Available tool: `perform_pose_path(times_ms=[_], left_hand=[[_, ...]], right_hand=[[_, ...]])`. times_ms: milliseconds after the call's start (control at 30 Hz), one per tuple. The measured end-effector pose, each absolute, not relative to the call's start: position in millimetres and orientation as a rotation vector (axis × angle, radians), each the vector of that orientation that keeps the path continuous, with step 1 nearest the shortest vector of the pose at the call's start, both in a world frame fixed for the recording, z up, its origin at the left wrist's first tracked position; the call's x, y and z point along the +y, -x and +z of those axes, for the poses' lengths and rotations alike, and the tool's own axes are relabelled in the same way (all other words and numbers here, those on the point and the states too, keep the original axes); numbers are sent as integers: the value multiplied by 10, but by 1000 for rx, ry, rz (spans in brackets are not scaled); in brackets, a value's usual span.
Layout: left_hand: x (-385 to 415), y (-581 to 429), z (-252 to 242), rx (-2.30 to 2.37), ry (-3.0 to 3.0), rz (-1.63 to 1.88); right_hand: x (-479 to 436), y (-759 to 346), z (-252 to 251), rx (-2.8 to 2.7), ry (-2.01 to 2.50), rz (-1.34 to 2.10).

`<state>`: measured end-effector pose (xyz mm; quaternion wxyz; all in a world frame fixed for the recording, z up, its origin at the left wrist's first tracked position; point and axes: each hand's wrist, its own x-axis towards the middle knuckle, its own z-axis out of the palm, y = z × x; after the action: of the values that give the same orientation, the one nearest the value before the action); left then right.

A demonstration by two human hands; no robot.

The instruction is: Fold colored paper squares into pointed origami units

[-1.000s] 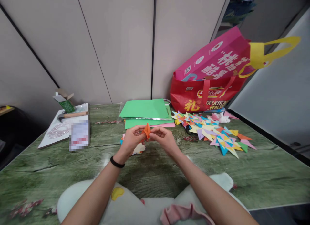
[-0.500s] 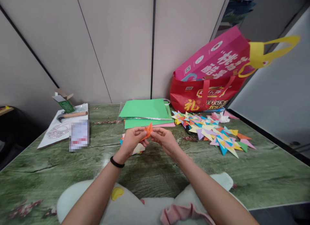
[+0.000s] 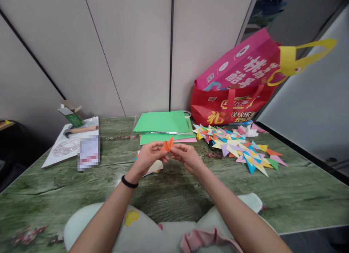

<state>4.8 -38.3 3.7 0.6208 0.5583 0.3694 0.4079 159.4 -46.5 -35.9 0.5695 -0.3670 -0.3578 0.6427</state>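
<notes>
Between my two hands is a small folded piece of orange paper (image 3: 168, 144), held above the table with its points upward. My left hand (image 3: 148, 156) pinches its left side, fingers curled behind it. On the right side, my right hand (image 3: 188, 157) grips it between thumb and fingertips. Partly hidden below my left hand lies a small stack of coloured paper pieces (image 3: 156, 167). Just behind my hands are green paper sheets (image 3: 163, 121), some in a clear sleeve. To the right spreads a heap of folded paper pieces in many colours (image 3: 234, 144).
A red gift bag (image 3: 207, 104) with a pink bag (image 3: 240, 65) in it stands at the back right. At the left, a hammer (image 3: 84, 129), a green box (image 3: 75, 118) and a blurred packet (image 3: 89, 151) lie on or by a white board (image 3: 56, 155). A pale cushion (image 3: 92, 218) is before me.
The orange paper has turned a little and its folds look spread wider. Both hands keep hold of it and have shifted only slightly.
</notes>
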Motion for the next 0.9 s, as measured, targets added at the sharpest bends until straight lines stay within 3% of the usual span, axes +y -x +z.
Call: perform_pose_path(times_ms=[533, 900], left_hand=[[-339, -50, -23, 1134, -1364, 886], [-309, -37, -99, 1066, -1472, 862]], right_hand=[[-450, -1596, -376, -759, 871, 1802], [-451, -1561, -426, -739, 892, 1808]])
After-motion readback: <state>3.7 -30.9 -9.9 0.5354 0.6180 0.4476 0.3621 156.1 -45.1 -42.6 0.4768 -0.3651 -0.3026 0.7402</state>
